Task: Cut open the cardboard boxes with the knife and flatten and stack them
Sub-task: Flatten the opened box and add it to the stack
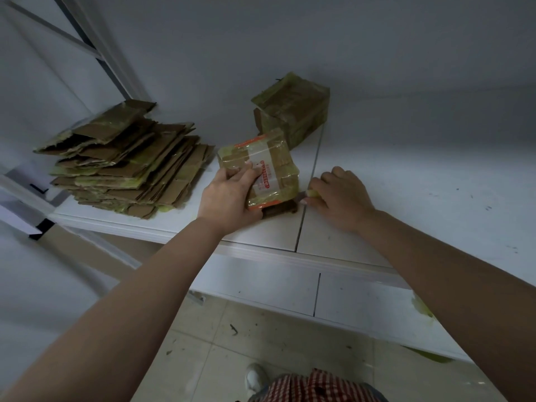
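**One taped box under the blade**

One box [259,169] stands tilted on the tabletop [406,181], left hand [229,195] clasped over its near-left edge. Just to its right, the right hand [339,195] is clenched on a knife [309,194], whose tip points left at the box's lower right corner; the long axis runs away from the person. Red print on its label is too small to read. A second box [293,107] waits behind; the flattened stack [124,158] lies left.

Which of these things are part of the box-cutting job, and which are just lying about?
Part of the job:
- small taped cardboard box, held by left hand
- yellow-handled knife, in right hand
- larger taped box
- stack of flattened cardboard

Just lying about:
- yellowish tape scraps
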Demonstrator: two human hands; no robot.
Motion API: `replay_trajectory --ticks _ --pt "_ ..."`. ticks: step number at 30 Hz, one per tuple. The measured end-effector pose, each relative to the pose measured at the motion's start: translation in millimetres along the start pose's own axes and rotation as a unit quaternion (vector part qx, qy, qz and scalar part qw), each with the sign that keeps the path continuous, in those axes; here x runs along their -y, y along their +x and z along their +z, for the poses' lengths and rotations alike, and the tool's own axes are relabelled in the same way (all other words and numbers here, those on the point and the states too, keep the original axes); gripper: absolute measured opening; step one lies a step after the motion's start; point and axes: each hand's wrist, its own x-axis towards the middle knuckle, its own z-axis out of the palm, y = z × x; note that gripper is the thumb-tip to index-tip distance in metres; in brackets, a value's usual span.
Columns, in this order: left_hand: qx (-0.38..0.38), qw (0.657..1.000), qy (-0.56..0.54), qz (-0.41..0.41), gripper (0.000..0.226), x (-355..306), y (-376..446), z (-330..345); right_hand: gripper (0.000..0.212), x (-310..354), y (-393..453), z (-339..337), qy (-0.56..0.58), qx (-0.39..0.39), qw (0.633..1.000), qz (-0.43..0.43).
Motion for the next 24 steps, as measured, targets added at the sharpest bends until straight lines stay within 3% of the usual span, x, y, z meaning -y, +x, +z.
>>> replay_trajectory --ticks 3,5,7,9,13,17,21,24 --pt "-0.002 1.000 -0.004 -0.006 0.079 2.9 0.7 0.2 0.035 -6.2 0.1 -3.4 -0.020 -0.034 0.999 -0.020" --pt "-0.004 1.000 0.000 -0.012 0.080 2.2 2.2 -0.3 0.035 -6.2 -4.7 1.0 0.002 -0.064 0.998 0.026" --pt "0.014 1.000 0.014 -0.007 0.083 2.6 1.7 0.3 0.035 -9.8 -5.7 0.7 0.096 -0.123 0.971 0.179" --pt "0.020 1.000 0.014 -0.009 0.083 6.7 -2.1 1.4 0.036 -25.1 -3.5 -8.5 0.184 -0.155 0.918 0.314" --pt "0.034 0.999 0.022 0.020 0.083 8.2 4.0 -3.4 0.039 -42.2 -12.7 -15.8 0.172 -0.068 0.946 0.267" --pt "0.042 0.997 0.042 0.059 0.087 4.0 18.9 -19.0 0.046 -9.7 -10.1 -7.5 0.240 0.000 0.942 0.235" --pt "0.043 0.996 0.046 0.069 0.086 3.2 20.3 -26.6 0.064 18.2 -3.0 -15.7 0.257 -0.030 0.939 0.227" --pt "0.055 0.995 0.046 0.062 0.095 2.0 21.0 -22.2 0.079 33.9 8.2 -20.2 0.203 -0.047 0.965 0.158"
